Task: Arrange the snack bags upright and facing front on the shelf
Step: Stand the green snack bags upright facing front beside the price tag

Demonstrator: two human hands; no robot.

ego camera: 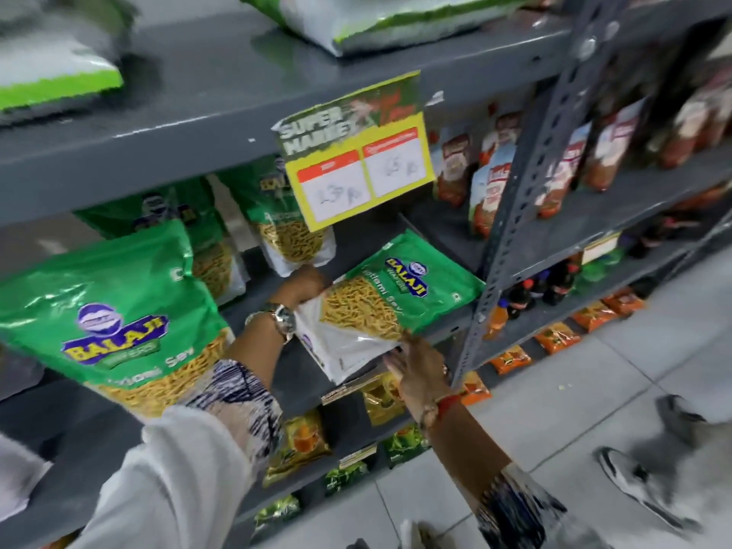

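A green and white sev snack bag [380,299] lies tilted on the grey shelf [443,330], its top pointing up and right. My left hand [303,285] grips its left edge from behind. My right hand [416,368] presses flat, fingers apart, against its lower right edge. More of the same green bags stand further back: one behind the price card [291,231], one to the left [206,247]. A large bag of the same kind [115,315] leans forward at the shelf's left front.
A yellow and green price card [356,152] hangs from the shelf above. A perforated grey upright [515,215] bounds the bay on the right. Red and white packets [495,180] fill the neighbouring bay. Lower shelves hold yellow, green and orange packs. Someone's shoes [641,481] are on the tiled floor.
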